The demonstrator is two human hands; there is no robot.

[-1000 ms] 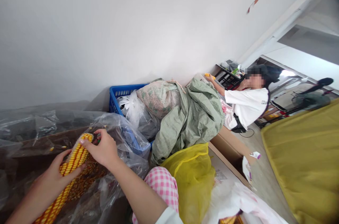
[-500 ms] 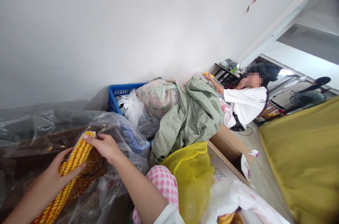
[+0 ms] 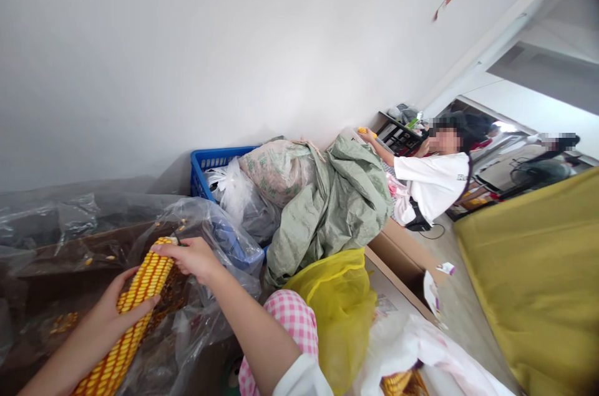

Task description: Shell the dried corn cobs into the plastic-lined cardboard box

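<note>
Corn ear [image 3: 143,284]: yellow with red-brown streaks, slanting up from the lower left, above the open plastic-lined box; its far tip points away from the wearer.
Left hand [image 3: 105,324]: fingers wrapped around the middle of the ear, thumb across its near side, gripping it.
Right hand [image 3: 199,259]: at the far tip, thumb pressed on the kernels, the other fingers bent behind and partly hidden; they grip the tip.
Lined box [image 3: 47,287]: brown, draped with clear plastic [image 3: 77,215]; loose kernels [image 3: 65,323] lie inside, below the hands.
Blue basket [image 3: 199,174]: beyond the box, against the wall, holding a knotted white bag [image 3: 238,193].
Green sack [image 3: 337,215]: crumpled, right of the basket.
Yellow mesh bag [image 3: 337,315]: beside the pink checked knee [image 3: 292,318].
Co-worker [image 3: 433,184]: farther off, white top, one hand holding something yellow [image 3: 362,131].
</note>
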